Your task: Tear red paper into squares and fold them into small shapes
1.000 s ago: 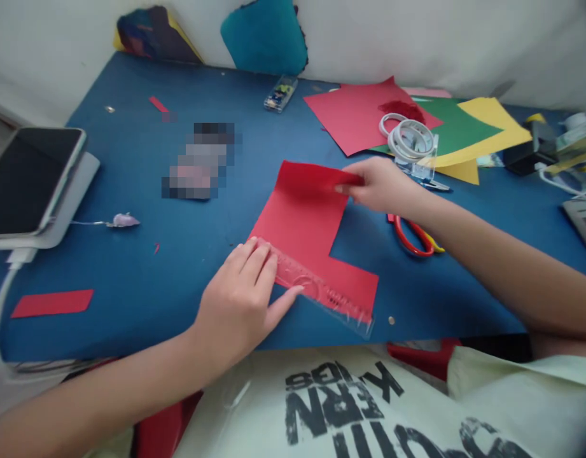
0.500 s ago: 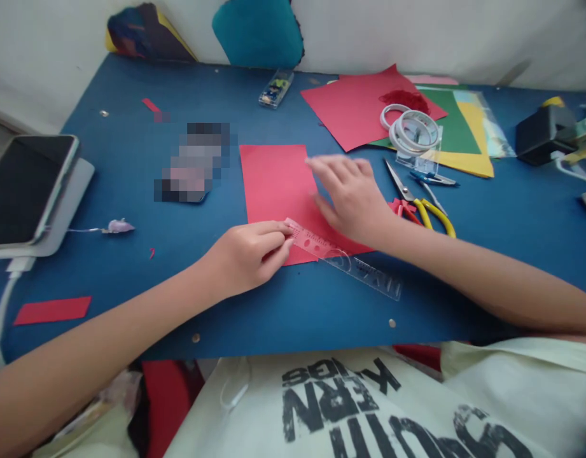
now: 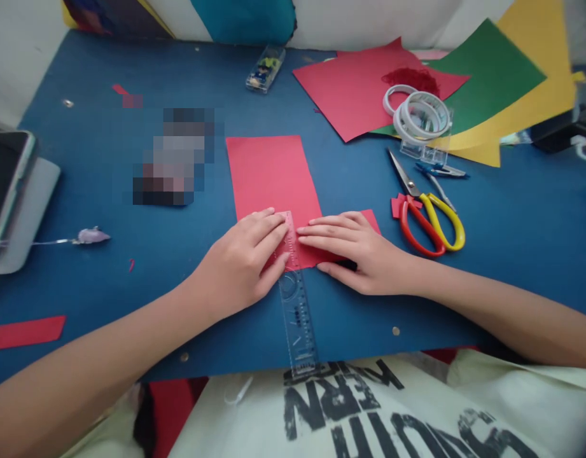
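Note:
A sheet of red paper (image 3: 273, 172) lies on the blue table. Across its near edge runs a clear plastic ruler (image 3: 299, 324), almost in line with my view, its near end reaching past the table edge. My left hand (image 3: 247, 254) holds the ruler's far end down on the sheet, fingertips on the plastic and thumb at its left edge. Just right of the ruler, my right hand (image 3: 357, 251) lies flat with fingers stretched out over the red paper. Another red corner (image 3: 371, 219) shows behind that hand; whether it joins the sheet is hidden.
Scissors (image 3: 429, 210) with red and yellow handles lie right of my right hand, beside blue-handled compasses (image 3: 443, 170). Tape rolls (image 3: 421, 117) rest on coloured sheets (image 3: 340, 89) at the back. A phone (image 3: 9, 184) and a red strip (image 3: 25, 332) are at left.
The ruler has turned from slanting rightward to pointing toward me. My right hand has come down from above the paper and now lies on it. The camera view has shifted.

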Action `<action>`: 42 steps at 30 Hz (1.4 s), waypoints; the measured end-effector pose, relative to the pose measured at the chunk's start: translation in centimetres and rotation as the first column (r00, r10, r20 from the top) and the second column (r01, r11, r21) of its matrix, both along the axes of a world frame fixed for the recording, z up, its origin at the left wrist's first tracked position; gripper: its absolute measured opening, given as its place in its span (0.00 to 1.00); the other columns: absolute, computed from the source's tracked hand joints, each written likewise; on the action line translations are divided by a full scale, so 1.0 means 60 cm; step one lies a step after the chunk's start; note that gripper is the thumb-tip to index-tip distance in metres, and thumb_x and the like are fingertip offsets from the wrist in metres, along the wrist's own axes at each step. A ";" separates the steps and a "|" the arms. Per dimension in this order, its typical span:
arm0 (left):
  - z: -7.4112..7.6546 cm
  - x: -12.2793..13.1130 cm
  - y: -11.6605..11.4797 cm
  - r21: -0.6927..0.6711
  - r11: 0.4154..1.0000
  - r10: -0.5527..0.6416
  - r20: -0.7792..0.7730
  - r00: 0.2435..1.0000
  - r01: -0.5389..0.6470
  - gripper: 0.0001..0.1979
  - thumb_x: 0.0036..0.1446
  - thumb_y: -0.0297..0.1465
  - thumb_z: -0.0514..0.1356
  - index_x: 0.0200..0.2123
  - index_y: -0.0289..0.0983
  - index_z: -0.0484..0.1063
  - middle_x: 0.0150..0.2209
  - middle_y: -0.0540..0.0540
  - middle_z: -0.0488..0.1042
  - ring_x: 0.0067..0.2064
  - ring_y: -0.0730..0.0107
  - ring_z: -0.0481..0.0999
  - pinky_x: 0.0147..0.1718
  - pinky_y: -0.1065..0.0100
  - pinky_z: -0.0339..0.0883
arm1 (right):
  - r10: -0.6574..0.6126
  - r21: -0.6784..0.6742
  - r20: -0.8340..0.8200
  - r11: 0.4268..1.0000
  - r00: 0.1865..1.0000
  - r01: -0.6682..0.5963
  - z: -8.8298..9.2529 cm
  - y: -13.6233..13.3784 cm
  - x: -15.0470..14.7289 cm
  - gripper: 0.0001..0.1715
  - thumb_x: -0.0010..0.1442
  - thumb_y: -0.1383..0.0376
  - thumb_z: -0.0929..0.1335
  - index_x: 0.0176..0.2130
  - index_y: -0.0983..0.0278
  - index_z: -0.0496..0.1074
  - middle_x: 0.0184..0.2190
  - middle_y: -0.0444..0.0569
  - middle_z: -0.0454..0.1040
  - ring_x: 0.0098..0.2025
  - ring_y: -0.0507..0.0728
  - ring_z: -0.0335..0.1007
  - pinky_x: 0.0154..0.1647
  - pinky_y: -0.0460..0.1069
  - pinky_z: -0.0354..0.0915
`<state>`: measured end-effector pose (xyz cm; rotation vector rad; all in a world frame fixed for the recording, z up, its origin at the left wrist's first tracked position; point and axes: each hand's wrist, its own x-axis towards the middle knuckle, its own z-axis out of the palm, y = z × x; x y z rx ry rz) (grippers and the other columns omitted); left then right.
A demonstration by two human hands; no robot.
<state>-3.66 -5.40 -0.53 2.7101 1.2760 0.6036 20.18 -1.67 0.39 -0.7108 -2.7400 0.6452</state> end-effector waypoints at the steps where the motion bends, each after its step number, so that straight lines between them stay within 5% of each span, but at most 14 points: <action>1: 0.002 -0.002 -0.004 -0.035 0.999 -0.004 -0.024 1.000 0.004 0.23 0.60 0.33 0.56 0.55 0.25 0.65 0.57 0.31 0.67 0.60 0.51 0.64 0.59 0.51 0.61 | -0.025 0.004 0.002 1.000 1.000 0.025 -0.003 -0.001 0.000 0.25 0.65 0.62 0.62 0.60 0.64 0.61 0.60 0.51 0.64 0.63 0.58 0.55 0.60 0.59 0.52; 9: 0.012 -0.008 -0.020 -0.149 0.989 -0.005 -0.122 0.993 -0.013 0.35 0.60 0.43 0.54 0.63 0.26 0.51 0.63 0.32 0.57 0.65 0.52 0.56 0.62 0.51 0.55 | -0.029 0.098 0.051 0.995 0.998 0.024 -0.007 -0.005 -0.003 0.26 0.65 0.62 0.61 0.60 0.65 0.61 0.61 0.53 0.61 0.64 0.60 0.54 0.60 0.60 0.52; 42: 0.013 -0.004 -0.018 -0.177 0.983 0.017 -0.123 0.992 -0.039 0.33 0.61 0.43 0.53 0.62 0.26 0.55 0.63 0.33 0.58 0.64 0.53 0.56 0.62 0.53 0.55 | -0.015 0.175 0.059 0.985 0.998 0.004 -0.014 -0.003 -0.003 0.24 0.66 0.62 0.61 0.59 0.69 0.62 0.61 0.51 0.61 0.63 0.60 0.55 0.59 0.59 0.53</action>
